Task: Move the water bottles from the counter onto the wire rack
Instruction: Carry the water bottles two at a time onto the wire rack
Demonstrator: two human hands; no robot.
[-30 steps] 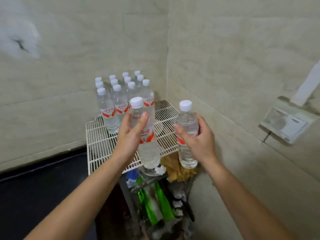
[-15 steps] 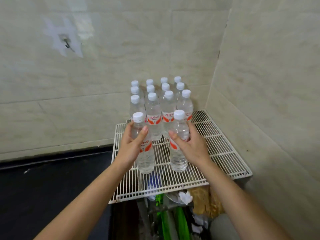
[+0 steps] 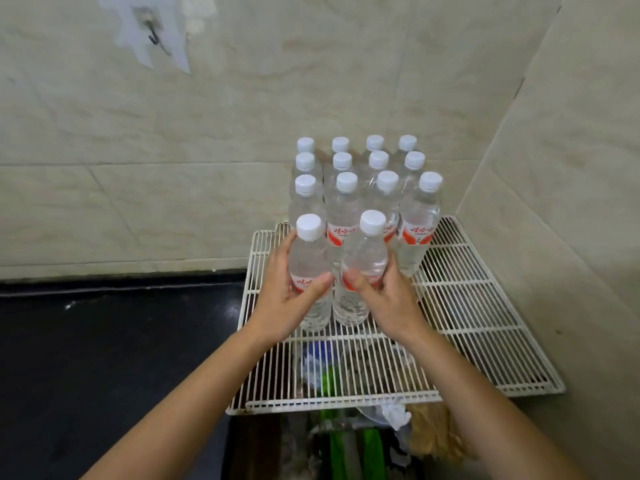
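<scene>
two water bottles are at the front of the block on the wire rack (image 3: 467,323), side by side and upright. the left bottle (image 3: 308,258) is in the left hand (image 3: 287,299) and the right bottle (image 3: 367,254) is in the right hand (image 3: 388,299), each with fingers and thumb curled round the labelled middle. their bases sit at the wires, though i cannot tell whether the weight is fully down. this looks like the set-down step, starting a fourth row. the next move calls for seating both bases flat across the wires, snug against the row behind, then loosening both hands without tipping anything. behind them stand twelve bottles (image 3: 346,209), three rows of four, so fourteen white-capped bottles in all. one rack, two hands, and one wall hook (image 3: 154,32) high up on the left.
</scene>
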